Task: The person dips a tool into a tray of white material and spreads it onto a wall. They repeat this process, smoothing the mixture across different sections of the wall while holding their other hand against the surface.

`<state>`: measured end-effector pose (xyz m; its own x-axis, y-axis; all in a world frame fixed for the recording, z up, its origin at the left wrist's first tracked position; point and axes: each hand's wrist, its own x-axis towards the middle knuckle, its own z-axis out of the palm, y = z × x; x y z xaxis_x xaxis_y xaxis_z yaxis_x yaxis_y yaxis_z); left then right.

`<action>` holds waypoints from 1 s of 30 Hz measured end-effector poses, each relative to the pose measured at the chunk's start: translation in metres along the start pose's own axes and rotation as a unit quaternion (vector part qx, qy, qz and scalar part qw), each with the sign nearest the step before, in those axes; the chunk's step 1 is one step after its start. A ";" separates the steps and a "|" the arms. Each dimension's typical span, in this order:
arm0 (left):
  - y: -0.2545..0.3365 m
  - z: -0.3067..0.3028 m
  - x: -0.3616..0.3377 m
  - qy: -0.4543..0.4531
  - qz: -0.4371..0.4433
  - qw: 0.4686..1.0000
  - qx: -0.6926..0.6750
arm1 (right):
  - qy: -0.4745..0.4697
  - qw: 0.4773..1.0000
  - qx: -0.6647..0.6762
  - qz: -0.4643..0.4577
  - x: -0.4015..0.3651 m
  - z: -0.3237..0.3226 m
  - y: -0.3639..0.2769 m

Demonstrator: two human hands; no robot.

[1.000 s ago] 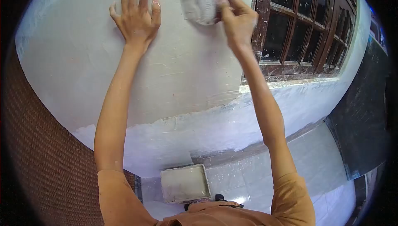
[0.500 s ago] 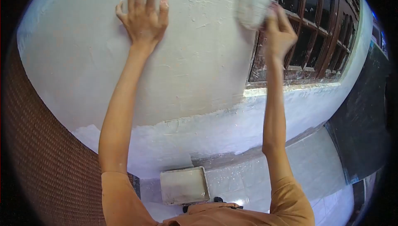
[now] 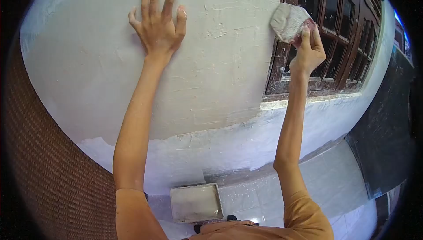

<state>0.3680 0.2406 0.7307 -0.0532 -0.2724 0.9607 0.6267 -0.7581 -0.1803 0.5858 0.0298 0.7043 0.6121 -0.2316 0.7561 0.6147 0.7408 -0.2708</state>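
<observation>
left hand (image 3: 158,33) is lying spread and flat against the pale wall (image 3: 220,72), far left, grasping nothing; probably steadying the body. right hand (image 3: 308,55) is pinching a scraper (image 3: 288,23) by its reddish right edge, thumb on the showing side, some fingers partly hidden; likely gripping only the edge so the broad, pale-coated face is being left free. scraper is sitting far right, overlapping the left edge of the brown window (image 3: 335,37); cannot tell if it is touching frame or wall. wall is showing thin ridges of paste (image 3: 216,34), ending in a ragged border above a whiter lower band. tray (image 3: 196,202) holding pale stuff is standing on the tiled floor (image 3: 317,169), near side, left of middle, presumably being placed for easy reach. woven panel (image 3: 53,160) is running along the left, dark board (image 3: 379,130) is standing right.
</observation>
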 end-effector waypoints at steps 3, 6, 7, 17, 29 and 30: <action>-0.001 -0.004 0.001 -0.013 -0.004 1.000 -0.004 | -0.095 0.993 -0.066 -0.031 -0.028 0.032 0.006; -0.010 0.000 -0.001 -0.012 -0.003 1.000 -0.014 | -0.180 0.983 -0.024 -0.009 -0.058 0.057 0.019; -0.008 -0.001 0.000 -0.011 0.000 1.000 -0.015 | -0.177 0.984 -0.024 -0.010 -0.050 0.049 0.019; -0.005 -0.003 0.001 -0.015 -0.006 1.000 -0.014 | -0.135 0.990 -0.010 0.027 -0.039 0.080 -0.010; -0.005 -0.005 0.001 -0.025 -0.014 1.000 -0.007 | -0.157 0.985 0.075 0.006 -0.027 0.089 0.009; -0.007 -0.005 0.002 -0.027 -0.010 1.000 -0.012 | -0.150 0.988 0.024 -0.034 -0.020 0.086 0.017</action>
<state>0.3599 0.2423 0.7329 -0.0224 -0.2254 0.9740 0.6077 -0.7766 -0.1658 0.5413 0.1015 0.7364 0.3915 -0.0899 0.9158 0.6198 0.7613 -0.1902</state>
